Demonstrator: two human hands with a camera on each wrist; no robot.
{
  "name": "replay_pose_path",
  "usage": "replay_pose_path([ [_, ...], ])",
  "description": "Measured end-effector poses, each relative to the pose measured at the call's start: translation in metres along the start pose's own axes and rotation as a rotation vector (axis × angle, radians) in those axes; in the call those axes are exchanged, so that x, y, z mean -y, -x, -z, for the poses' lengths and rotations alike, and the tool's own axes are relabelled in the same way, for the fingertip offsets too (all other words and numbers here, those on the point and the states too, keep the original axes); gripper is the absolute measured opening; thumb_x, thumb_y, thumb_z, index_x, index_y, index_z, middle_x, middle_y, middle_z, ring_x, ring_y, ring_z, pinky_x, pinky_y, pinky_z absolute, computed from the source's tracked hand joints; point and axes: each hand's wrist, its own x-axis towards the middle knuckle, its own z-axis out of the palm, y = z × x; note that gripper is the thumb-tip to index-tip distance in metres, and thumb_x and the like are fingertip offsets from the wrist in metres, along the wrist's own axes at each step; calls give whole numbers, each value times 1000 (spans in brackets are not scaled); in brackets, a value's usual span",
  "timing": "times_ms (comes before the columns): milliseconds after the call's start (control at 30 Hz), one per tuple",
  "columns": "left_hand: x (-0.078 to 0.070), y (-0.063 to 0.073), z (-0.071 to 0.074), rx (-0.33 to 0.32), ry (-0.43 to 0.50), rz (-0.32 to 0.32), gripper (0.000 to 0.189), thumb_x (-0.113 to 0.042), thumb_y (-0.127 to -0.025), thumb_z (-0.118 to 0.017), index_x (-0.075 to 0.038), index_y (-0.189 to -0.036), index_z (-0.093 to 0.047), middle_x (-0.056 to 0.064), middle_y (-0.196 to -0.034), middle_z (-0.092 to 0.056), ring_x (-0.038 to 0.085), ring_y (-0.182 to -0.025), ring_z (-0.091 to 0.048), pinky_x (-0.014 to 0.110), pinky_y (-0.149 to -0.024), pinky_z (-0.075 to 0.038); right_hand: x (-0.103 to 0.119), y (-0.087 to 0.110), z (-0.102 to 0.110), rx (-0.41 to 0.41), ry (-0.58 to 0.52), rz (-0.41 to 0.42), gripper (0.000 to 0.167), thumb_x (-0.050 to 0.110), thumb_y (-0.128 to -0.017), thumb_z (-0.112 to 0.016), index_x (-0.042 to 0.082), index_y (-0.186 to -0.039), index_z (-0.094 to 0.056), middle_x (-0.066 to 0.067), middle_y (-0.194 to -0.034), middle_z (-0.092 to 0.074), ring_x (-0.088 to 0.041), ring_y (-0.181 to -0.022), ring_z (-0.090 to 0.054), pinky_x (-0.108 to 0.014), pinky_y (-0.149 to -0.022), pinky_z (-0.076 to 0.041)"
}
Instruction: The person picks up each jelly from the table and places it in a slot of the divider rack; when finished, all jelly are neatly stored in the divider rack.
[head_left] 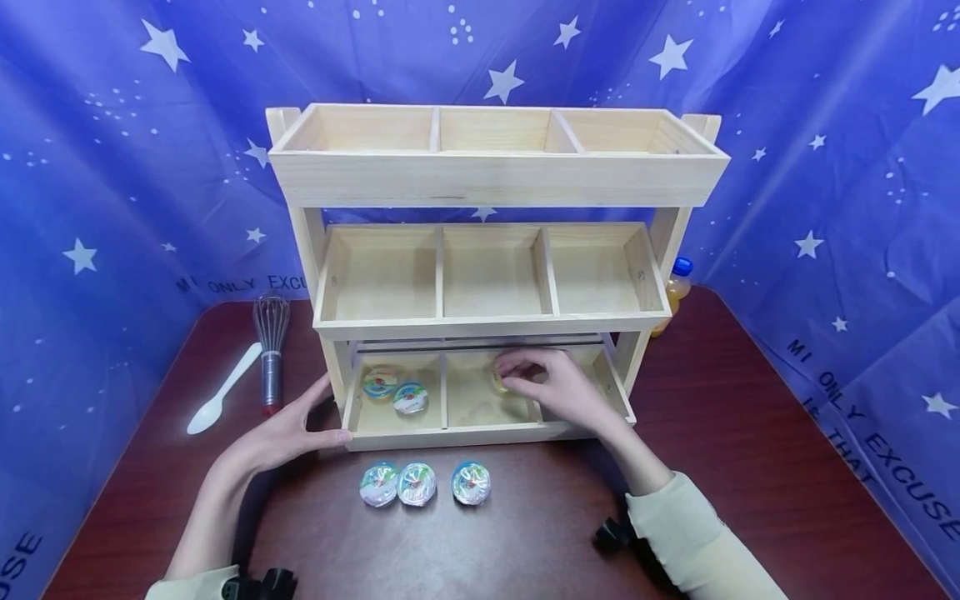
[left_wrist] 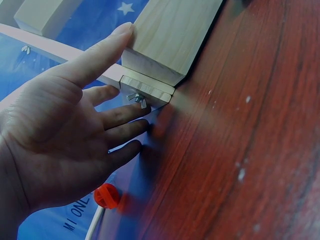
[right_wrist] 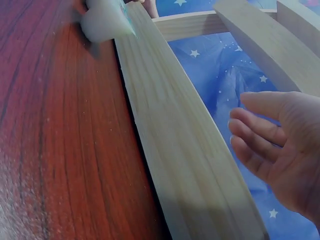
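My left hand [head_left: 288, 429] rests at the left end of the wooden rack's bottom tray [head_left: 480, 436]. Its thumb lies on the front corner, and the spread fingers reach along the side by a wing nut [left_wrist: 137, 97]. Over the tray's middle compartment is my right hand [head_left: 558, 387], its fingertips right at a yellowish cup [head_left: 498, 381] that they partly cover. In the right wrist view the right fingers [right_wrist: 257, 132] are relaxed with nothing between them and the thumb. Two lidded cups, one yellowish [head_left: 380, 382] and one whitish [head_left: 411, 398], lie in the left compartment.
Three more lidded cups [head_left: 471, 483] stand on the table before the rack. Left of it lie a whisk [head_left: 272, 350] and a white spoon [head_left: 225, 389]. An orange drink bottle [head_left: 677, 292] stands behind its right side. The upper trays [head_left: 498, 179] overhang the bottom one.
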Motion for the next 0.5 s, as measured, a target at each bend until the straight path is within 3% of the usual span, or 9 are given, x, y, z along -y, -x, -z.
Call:
replay_pose_path([
  [233,0,1,1,-1,-1,0,110,-34,-89,-79,-14,-167,-3,27,-170,-15,51,-155,-15,77,-115,-25,10,1,-4,34,-75,31,30,8,-91,-76,3,-121,-73,-14,-109,-78,-9,-91,-70,-30,-83,-60],
  [500,0,1,1,3,-5,1,110,-34,-90,-79,-12,-167,-3,28,-170,-15,51,-155,-15,76,-115,-25,25,7,-10,163,-251,109,35,7,-92,-76,5,-126,-70,-14,-109,-77,-14,-99,-73,-29,-87,-60],
])
